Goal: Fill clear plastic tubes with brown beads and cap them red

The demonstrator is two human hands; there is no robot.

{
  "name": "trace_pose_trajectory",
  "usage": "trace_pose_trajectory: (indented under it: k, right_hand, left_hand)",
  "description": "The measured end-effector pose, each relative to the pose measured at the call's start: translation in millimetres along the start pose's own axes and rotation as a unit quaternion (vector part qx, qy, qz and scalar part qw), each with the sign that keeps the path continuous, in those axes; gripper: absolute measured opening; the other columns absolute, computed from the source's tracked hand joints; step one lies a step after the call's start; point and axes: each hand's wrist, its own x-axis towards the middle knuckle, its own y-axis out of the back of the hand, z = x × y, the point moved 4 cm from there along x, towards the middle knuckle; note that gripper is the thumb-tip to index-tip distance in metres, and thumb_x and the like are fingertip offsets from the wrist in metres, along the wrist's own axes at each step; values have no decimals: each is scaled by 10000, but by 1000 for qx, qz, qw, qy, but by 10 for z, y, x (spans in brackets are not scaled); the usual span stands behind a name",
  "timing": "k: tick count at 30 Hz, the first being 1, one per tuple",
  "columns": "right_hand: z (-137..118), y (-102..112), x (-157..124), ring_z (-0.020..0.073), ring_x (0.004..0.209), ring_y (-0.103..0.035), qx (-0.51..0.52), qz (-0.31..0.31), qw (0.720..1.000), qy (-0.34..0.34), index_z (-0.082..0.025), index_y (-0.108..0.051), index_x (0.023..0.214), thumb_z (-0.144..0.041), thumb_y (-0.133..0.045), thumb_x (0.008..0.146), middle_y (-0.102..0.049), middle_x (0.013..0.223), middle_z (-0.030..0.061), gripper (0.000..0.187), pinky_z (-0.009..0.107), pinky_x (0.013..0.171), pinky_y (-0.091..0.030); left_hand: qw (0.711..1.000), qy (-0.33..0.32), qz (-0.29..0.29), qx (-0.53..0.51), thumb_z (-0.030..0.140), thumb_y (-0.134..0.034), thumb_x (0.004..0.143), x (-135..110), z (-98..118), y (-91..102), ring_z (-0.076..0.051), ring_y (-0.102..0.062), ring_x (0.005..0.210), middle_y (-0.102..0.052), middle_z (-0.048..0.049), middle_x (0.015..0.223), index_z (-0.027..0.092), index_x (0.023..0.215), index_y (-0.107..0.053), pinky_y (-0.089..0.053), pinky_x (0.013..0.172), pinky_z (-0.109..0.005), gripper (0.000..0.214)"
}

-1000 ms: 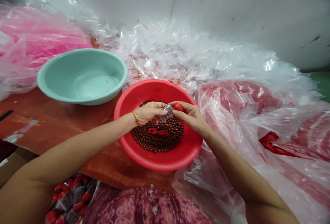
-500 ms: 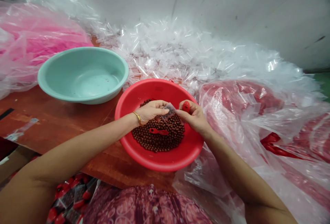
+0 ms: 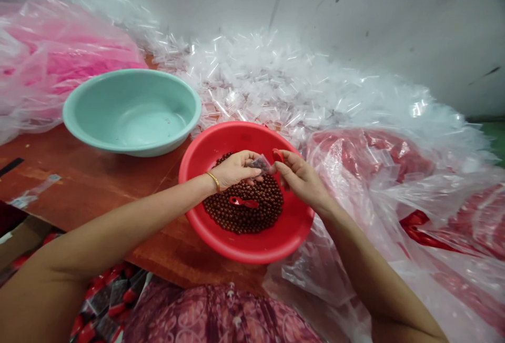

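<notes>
Over the red basin (image 3: pixel 252 254), my left hand (image 3: pixel 233 168) is closed on a small clear plastic container (image 3: pixel 260 163) with something dark inside. My right hand (image 3: pixel 303 175) pinches a red cap (image 3: pixel 278 155) just right of the container's end, its fingertips close to or touching that end. Below both hands, the basin holds a heap of shiny brown beads (image 3: pixel 240 221). A small red scoop (image 3: pixel 244 202) lies on top of the beads.
A pale green basin (image 3: pixel 132 149) stands to the left. Behind spreads a large pile of clear plastic containers (image 3: pixel 268 80). Plastic bags with red pieces (image 3: pixel 363 148) lie right, and a bag of pink pieces (image 3: pixel 74 64) far left. Several filled red-capped containers (image 3: pixel 114 293) sit below the table edge.
My right hand has turned, tilting the red cap up and to the left, nearer the container's end. The left hand keeps its hold. The whole view has shifted slightly.
</notes>
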Motion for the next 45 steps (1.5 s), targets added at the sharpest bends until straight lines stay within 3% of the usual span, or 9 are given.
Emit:
trace_pose_trajectory:
  k: [5,13,18,23,27,31,36,42,45]
  right_hand:
    - [-117,-60,-32,227,1097,-544,-188,-9,972,137,-153,-433,1296,-265,-381,870,-580,1189,127,444,407,947,-431]
    - [-86,-265,-108,236,951,-592,-278,18,942,188,-124,-306,1403,-223,-297,906,-616,1020,157,507,430,852,-481]
    - [-141,-234,-148,189,912,-605,-235,31,946,223,-170,-347,1391,-238,-329,907,-633,954,102,489,357,837,-492]
    - [-131,-253,-231,194,787,-617,-278,-4,931,235,-89,-409,1344,-220,-340,885,-650,899,131,482,326,703,-509]
    - [-167,-169,-239,168,612,-588,-238,11,951,196,-143,-603,1136,-327,-373,893,-637,694,69,382,293,609,-486]
    - [-266,-31,-137,136,513,-517,-80,120,982,125,-197,-654,759,-511,-347,897,-524,537,24,460,280,552,-439]
    - [-275,-188,8,122,671,-559,140,93,985,23,-211,-561,1102,-621,-180,881,-587,824,46,601,244,595,-456]
    - [-243,-443,-110,151,915,-580,194,-26,979,-62,-203,-465,1269,-543,-266,899,-593,1062,69,541,282,819,-469]
    - [-309,-537,-76,153,951,-579,200,-89,973,-67,-176,-485,1257,-536,-151,919,-608,1052,81,597,284,867,-456]
  left_hand:
    - [998,-30,10,58,93,-560,703,-2,41,-22,-58,-501,587,-531,30,739,118,902,-512,-436,587,-226,206]
    - [951,-104,137,256,97,-609,638,-26,68,21,-118,-514,723,-543,34,719,151,762,-509,-416,739,-269,168]
    - [951,-106,111,268,159,-610,647,-4,34,-3,-113,-485,670,-528,37,689,158,734,-493,-404,665,-247,146]
    - [936,-90,68,332,193,-577,655,-14,-54,-3,-117,-474,639,-528,22,683,165,715,-477,-392,622,-242,119]
    - [883,-66,64,461,281,-574,657,-70,10,-30,-150,-507,624,-553,-5,668,177,713,-493,-367,574,-254,143]
    - [801,-104,32,589,327,-558,657,-151,195,-197,-227,-587,701,-610,-60,714,174,766,-559,-411,623,-301,188]
    - [764,-111,27,636,346,-553,681,-304,218,-421,-257,-621,748,-645,-97,770,154,878,-593,-464,681,-340,278]
    - [732,-101,36,673,317,-503,741,-515,46,-517,-305,-625,750,-649,-172,804,88,969,-593,-461,645,-378,336]
    - [708,-105,23,698,316,-496,755,-578,85,-486,-281,-618,751,-648,-154,791,107,938,-595,-425,620,-334,294]
